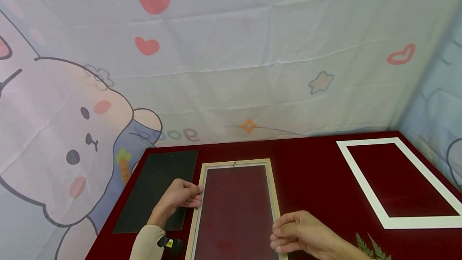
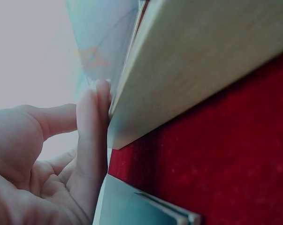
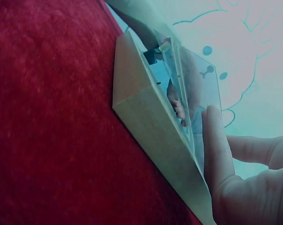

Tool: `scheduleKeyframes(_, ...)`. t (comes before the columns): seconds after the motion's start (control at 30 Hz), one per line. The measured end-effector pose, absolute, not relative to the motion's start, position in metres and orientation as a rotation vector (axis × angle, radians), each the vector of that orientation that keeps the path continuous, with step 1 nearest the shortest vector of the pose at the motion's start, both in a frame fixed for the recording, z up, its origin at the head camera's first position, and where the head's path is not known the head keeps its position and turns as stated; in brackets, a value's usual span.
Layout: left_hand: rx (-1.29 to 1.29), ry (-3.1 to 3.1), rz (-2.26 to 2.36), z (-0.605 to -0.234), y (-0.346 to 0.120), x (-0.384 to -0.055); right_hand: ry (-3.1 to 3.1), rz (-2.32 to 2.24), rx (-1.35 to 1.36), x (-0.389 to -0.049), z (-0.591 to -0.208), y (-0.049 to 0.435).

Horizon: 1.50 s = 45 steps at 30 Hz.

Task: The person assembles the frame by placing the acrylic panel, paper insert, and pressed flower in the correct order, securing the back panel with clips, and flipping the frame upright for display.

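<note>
A pale wooden picture frame [image 1: 273, 191] lies on the red cloth, and a clear pane [image 3: 202, 84] sits over its opening. At the left side, my left hand [image 1: 182, 193] pinches the pane's edge between thumb and fingers. My right hand [image 1: 297, 234] pinches the opposite edge, nearer to me, with its fingers curled in. In the right wrist view the pane stands tilted above the frame's side and mirrors part of a hand. The left wrist view has the fingertips [image 2: 103, 86] right at the frame's outer side. The frame's near end is cut off.
A dark backing board [image 1: 155, 191] lies to the left, partly behind my left forearm. At the right is a white rectangular mat [image 1: 364, 183]. Green fern leaves [image 1: 375, 250] show at the near edge. A printed cloth [image 1: 231, 51] hangs behind the table.
</note>
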<state>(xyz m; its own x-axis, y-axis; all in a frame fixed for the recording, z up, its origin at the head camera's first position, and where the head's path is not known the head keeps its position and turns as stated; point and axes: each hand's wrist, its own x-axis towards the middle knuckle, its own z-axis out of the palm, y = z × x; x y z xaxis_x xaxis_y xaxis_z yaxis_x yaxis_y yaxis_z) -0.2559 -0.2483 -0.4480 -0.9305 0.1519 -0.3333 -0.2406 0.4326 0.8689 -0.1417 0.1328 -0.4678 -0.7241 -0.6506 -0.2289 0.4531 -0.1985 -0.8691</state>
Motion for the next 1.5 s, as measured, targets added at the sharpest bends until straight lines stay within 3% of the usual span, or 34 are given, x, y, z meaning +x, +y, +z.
scheduleKeyframes(0.8,-0.085,2.595,1.33,-0.451,-0.24,-0.261,1.636,-1.885,-0.214,-0.146,-0.473,0.13)
scheduleKeyframes(1.5,-0.068,2.671,1.225,-0.456,-0.235,-0.261,2.457,-1.27,-0.49,-0.161,-0.462,0.124)
